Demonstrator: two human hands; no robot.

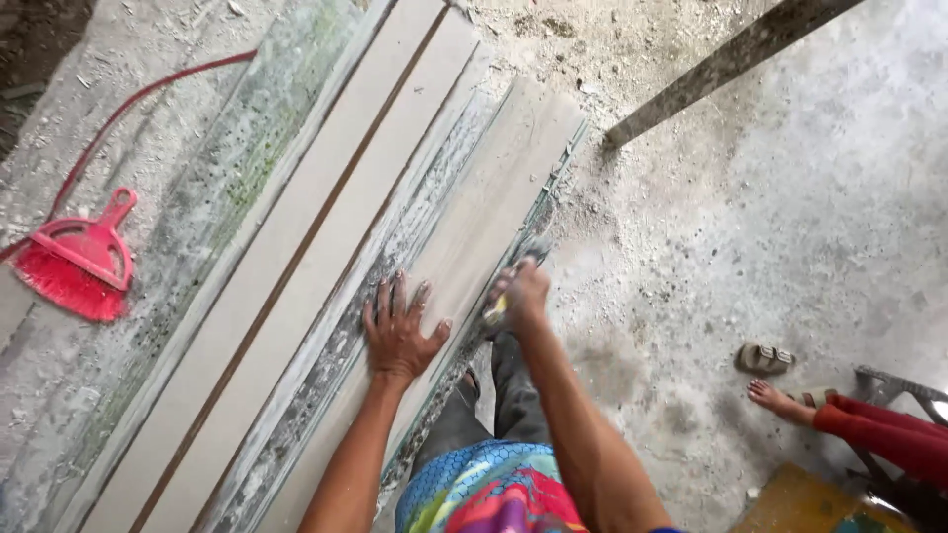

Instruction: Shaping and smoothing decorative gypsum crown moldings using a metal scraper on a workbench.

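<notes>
A long pale plank (474,237) lies flat on a stack of similar boards (326,227), running away from the person across the dusty concrete floor (790,197). It looks stiff and fairly heavy, with a smooth, powdery face that could slide under a palm, so a flat press from above or a grip on its long edges would suit it best.

The left hand (400,331) rests palm down on the plank, fingers spread wide, the arm reaching forward nearly straight. The right hand (521,293) is at the plank's right edge, closed around a small tool (497,308) with a yellowish part; what kind of tool it is cannot be told. That arm comes in from the lower right, bent at the wrist toward the edge.

A red hand brush (79,262) lies to the left near a red hose (148,94). Another person's bare foot (775,398) and a sandal (763,357) show at the right.
</notes>
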